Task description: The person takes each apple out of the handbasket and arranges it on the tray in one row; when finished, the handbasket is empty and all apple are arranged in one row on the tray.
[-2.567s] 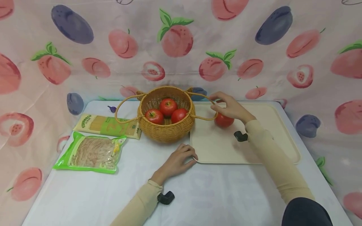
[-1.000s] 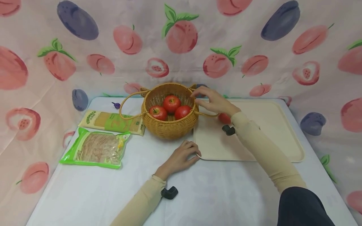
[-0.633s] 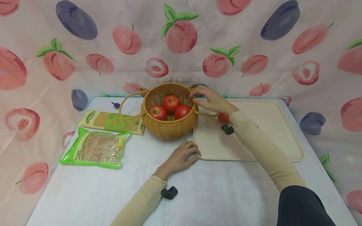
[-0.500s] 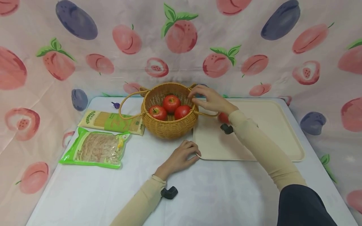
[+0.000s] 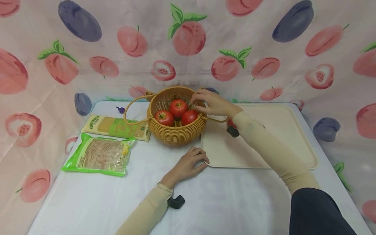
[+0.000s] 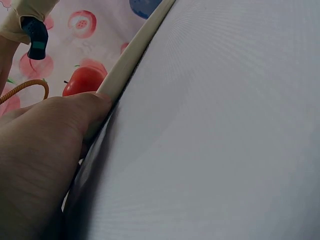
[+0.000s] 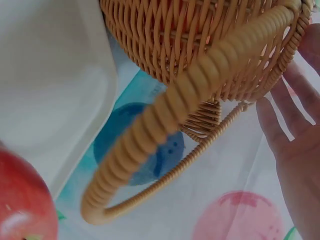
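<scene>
The tray [image 5: 283, 119] is pinched by the left hand [image 5: 187, 165]; nothing is gripped by the relaxed right hand [image 5: 213, 103]. Red apples [image 5: 178, 109], likely firm, slick, are best cupped side-on.

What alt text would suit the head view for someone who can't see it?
A person's right hand reaches over the right side of a wicker basket holding three red apples, while the left hand holds the near-left corner of a cream tray with a partly hidden apple on it. Two packets lie left of the basket.
</scene>
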A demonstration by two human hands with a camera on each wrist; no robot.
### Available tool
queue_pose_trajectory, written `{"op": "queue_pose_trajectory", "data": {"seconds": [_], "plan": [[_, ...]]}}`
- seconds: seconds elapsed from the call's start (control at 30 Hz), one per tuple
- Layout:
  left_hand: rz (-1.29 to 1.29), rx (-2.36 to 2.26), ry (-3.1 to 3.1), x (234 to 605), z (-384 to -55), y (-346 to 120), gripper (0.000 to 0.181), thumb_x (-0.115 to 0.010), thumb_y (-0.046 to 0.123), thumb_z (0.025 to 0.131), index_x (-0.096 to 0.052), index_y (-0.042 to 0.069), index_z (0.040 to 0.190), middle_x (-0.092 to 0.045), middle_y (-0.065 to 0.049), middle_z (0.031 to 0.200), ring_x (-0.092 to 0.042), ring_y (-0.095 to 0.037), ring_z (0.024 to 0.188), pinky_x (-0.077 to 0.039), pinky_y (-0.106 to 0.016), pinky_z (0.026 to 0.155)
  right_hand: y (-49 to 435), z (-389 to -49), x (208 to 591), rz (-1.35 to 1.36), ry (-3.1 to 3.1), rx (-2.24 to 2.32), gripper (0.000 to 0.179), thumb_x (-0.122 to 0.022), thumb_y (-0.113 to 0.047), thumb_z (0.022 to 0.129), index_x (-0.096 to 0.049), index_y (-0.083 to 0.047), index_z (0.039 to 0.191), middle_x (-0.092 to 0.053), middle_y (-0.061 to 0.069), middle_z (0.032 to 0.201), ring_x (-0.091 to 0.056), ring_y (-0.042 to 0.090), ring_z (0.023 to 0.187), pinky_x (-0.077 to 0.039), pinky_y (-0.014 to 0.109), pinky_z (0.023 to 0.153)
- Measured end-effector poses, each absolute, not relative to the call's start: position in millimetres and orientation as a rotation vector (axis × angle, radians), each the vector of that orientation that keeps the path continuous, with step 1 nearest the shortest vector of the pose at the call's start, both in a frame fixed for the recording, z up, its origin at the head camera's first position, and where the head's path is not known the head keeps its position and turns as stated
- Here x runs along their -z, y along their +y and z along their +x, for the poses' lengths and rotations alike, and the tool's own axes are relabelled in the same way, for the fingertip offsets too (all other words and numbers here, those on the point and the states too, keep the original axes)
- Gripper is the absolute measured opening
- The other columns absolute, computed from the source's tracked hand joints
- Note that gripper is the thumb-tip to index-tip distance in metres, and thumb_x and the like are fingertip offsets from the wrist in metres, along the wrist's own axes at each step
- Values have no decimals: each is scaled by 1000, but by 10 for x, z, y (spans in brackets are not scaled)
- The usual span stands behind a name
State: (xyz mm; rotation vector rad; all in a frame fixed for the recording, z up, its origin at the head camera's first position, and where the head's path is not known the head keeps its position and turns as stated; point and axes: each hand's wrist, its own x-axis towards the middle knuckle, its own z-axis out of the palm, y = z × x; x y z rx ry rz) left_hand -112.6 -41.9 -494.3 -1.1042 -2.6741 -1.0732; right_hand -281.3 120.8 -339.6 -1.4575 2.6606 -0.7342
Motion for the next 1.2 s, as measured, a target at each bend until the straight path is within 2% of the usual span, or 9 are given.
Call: {"op": "queue_pose_trajectory", "data": {"seconds": [0.23, 0.5, 0.77, 0.97, 1.2], "plan": [[-1099, 1063, -2698, 4954, -1135, -423, 8, -63, 28, 91, -66, 28, 98, -55, 13, 106, -43, -4, 105, -43, -25, 95, 1142, -2816, 3363, -1448, 2644, 599, 17, -59, -20, 91, -65, -17, 108, -57, -1, 117, -50, 17, 114, -46, 38, 99], [-1097, 1076, -2683, 4958, -1133, -426, 8, -64, 26, 90, -66, 27, 98, -55, 12, 106, -44, -5, 105, -44, -25, 95, 1020, -2820, 3304, -1458, 2593, 486, 16, -60, -16, 91, -66, -13, 106, -57, 2, 115, -55, 19, 107, -49, 37, 92], [-1108, 1087, -2684, 4949, -1118, -418, 9, -64, 25, 90, -66, 26, 98, -55, 11, 106, -44, -5, 106, -45, -26, 94, 917, -2875, 3299, -1406, 2497, 327, 22, -60, -21, 92, -64, -15, 113, -57, 0, 118, -56, 18, 104, -49, 35, 91], [-1100, 1084, -2675, 4945, -1123, -433, 9, -65, 25, 89, -66, 26, 99, -55, 11, 107, -44, -6, 106, -45, -26, 94, 828, -2911, 3248, -1413, 2432, 219, 24, -65, -22, 89, -64, -15, 112, -58, 3, 113, -57, 19, 98, -49, 37, 88], [-1094, 1078, -2700, 4930, -1108, -430, 9, -64, 26, 90, -66, 26, 99, -56, 11, 108, -44, -6, 107, -45, -25, 95, 687, -2939, 3272, -1340, 2331, 113, 30, -64, -20, 90, -61, -13, 119, -59, 5, 119, -55, 22, 112, -48, 38, 96]]}}
